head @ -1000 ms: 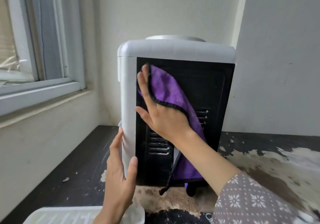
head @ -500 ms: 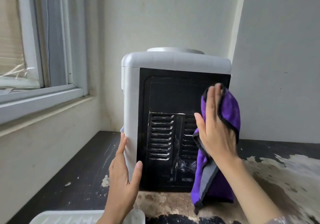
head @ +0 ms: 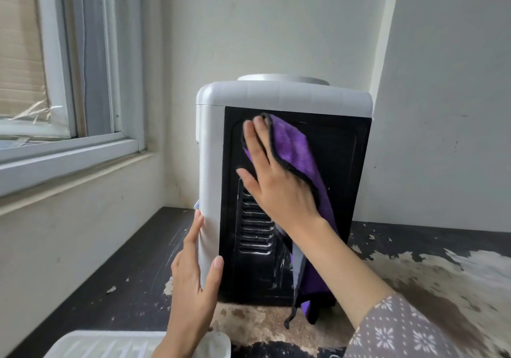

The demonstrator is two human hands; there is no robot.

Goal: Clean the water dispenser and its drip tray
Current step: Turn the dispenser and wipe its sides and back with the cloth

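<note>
A white tabletop water dispenser (head: 282,97) stands on the table with its black vented back panel (head: 343,164) facing me. My right hand (head: 273,183) lies flat with straight fingers on the upper left of that panel, pressing a purple cloth (head: 296,147) with a black hem against it; the cloth's tail hangs down to the table. My left hand (head: 193,280) rests open against the dispenser's white left corner, thumb on the near face. The white slotted drip tray (head: 110,344) lies at the bottom left edge of view, partly cut off.
The dark table (head: 132,283) has worn, peeling patches on its right side (head: 442,283). A window and sill (head: 69,153) run along the left wall. A wall corner (head: 387,39) stands close behind the dispenser. Small flakes of debris lie on the table's left part.
My right hand has swept the cloth from the panel's right edge back to its upper left. The left hand has stayed on the dispenser's corner.
</note>
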